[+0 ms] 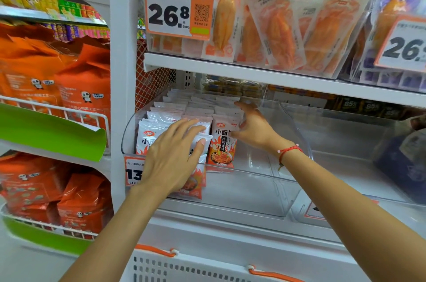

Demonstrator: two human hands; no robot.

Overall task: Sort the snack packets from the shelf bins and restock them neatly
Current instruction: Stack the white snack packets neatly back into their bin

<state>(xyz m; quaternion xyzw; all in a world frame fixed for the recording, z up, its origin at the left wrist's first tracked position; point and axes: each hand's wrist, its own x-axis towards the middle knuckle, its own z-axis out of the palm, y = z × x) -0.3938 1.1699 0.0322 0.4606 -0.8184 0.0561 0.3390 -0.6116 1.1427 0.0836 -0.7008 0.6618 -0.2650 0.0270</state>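
Snack packets (222, 143), white with red flame print, stand in upright rows inside a clear plastic bin (265, 189) on the lower shelf; the bin serves as landmark throughout. Rows fill the left half of the bin from front wall to rear, whereas its right half is bare, so the restocking is judged partly done: roughly half the bin remains to be filled, and the front row looks uneven, with one packet leaning forward against the front wall. Left hand (171, 155), at the bin's front-left, lies flat over the front packets with its fingers (193, 130) straight and spread, pressing on them and gripping nothing. Right hand (252, 126), inside the bin at the right flank of the rows, is also open, its fingers extended along the packet edges as if squaring the stack; a red string bracelet (290, 150) circles that wrist. Above the bin, the upper shelf carries orange-and-white crab-stick packs (276, 28) behind a price tag (178, 10). Left of the bin, wire racks hold orange bags (80, 88). Right of the bin, a second clear bin (345, 134) appears nearly bare. Obscured: the left hand covers the bin's own price label and several packet faces; the rear rows are in shadow and cannot be counted; items at the far right edge are cut off and blurred.
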